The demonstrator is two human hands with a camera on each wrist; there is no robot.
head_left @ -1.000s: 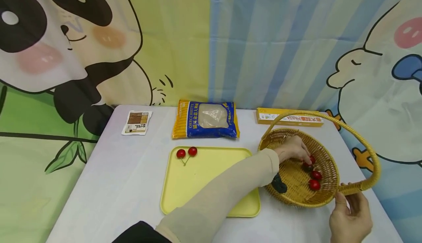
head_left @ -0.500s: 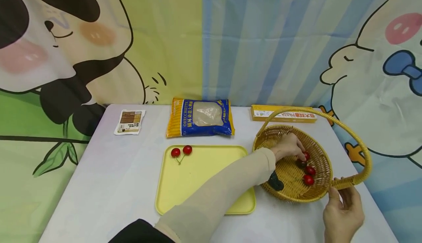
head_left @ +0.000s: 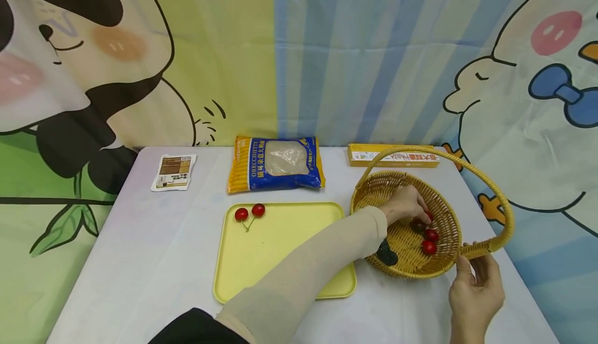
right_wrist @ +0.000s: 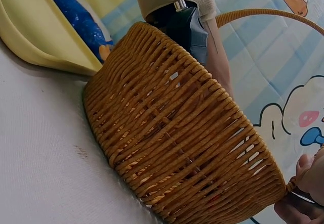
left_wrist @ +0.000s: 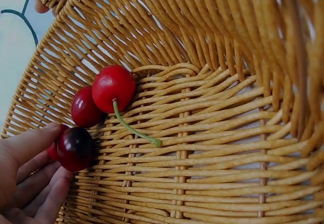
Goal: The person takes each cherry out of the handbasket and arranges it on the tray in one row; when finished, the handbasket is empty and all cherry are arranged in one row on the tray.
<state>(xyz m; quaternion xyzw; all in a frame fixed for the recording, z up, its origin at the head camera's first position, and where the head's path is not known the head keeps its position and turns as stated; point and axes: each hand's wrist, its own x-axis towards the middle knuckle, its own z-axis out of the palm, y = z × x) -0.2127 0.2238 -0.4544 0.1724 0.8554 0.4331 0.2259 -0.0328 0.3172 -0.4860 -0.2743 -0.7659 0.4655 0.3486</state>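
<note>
My left hand (head_left: 405,202) reaches into the round wicker basket (head_left: 406,263). In the left wrist view its thumb and fingers pinch a pair of cherries (left_wrist: 76,149), one very dark, low against the basket's weave. Beside them lie two more red cherries (left_wrist: 113,88), one with a green stem. My right hand (head_left: 477,293) grips the basket at its near right rim, where the arched handle (head_left: 506,214) joins. On the yellow tray (head_left: 275,250), two red cherries (head_left: 249,212) joined by a stem lie at the far left corner. My left forearm hides part of the tray.
A blue and yellow pasta bag (head_left: 285,163) lies behind the tray. Behind the basket is a yellow pasta box (head_left: 364,156). A small white packet (head_left: 174,173) lies at the far left of the white table (head_left: 140,261). A printed curtain stands behind.
The head view has shifted, so everything sits further left in it. My left hand stays at the cherries in the basket, and my right hand keeps its grip on the rim.
</note>
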